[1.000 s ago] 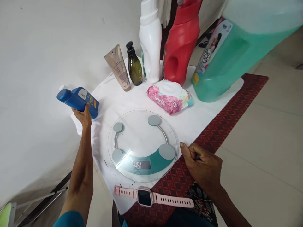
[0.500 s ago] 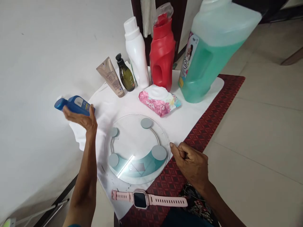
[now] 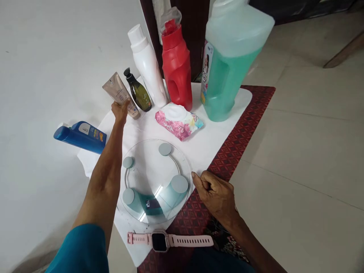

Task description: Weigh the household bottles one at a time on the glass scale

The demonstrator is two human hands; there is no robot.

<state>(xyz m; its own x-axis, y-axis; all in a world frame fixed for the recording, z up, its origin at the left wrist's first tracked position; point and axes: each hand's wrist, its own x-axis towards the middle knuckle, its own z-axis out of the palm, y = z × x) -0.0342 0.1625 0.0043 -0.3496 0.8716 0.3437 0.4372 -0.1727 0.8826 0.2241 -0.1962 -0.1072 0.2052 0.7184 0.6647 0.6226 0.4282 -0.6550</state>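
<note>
My left hand is closed around the lower part of a beige squeeze tube, which stands tilted on its cap among the bottles. Right beside it is a dark green pump bottle. My right hand is curled into a fist at the right edge of the round glass weighing scale, thumb toward the glass, with nothing visible in it. On the scale's dark display a small digit shows. A blue bottle leans at the left, near my left forearm.
Behind the scale lies a pink wet-wipes pack. A white bottle, a red bottle and a large jug of green liquid stand at the back. A pink smartwatch lies in front. The wall borders the left.
My left hand has left the blue bottle and moved right and forward onto the beige tube. The scale's display has turned dark with a digit. My right hand keeps its place by the scale.
</note>
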